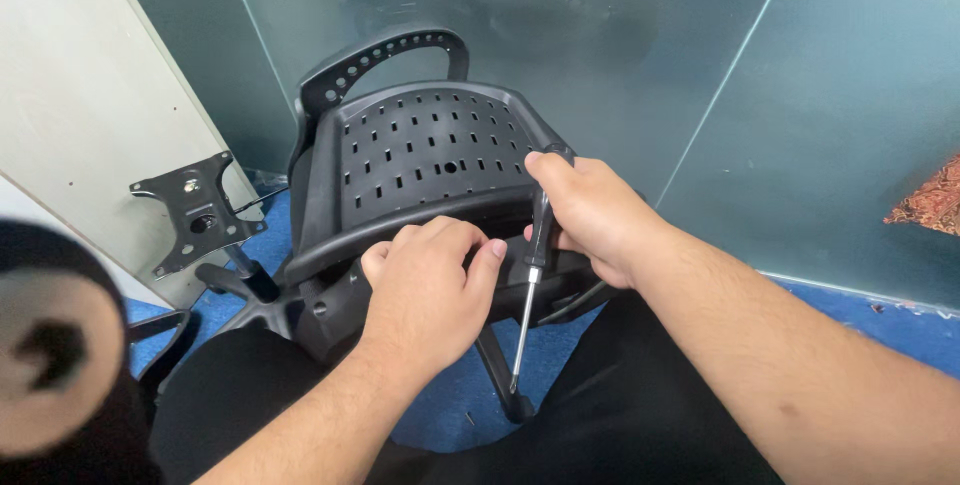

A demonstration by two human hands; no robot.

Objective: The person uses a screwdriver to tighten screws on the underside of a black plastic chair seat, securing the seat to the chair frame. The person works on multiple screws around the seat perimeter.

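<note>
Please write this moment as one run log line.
left hand: grips chair back lower edge | right hand: holds screwdriver, tip down | chair base: left

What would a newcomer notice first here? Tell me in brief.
At centre, a black perforated chair seat shell is tipped up, with the left hand gripping its front edge. The right hand holds a screwdriver pointing down beside it. At left stands a chair base with a metal mounting plate.
</note>
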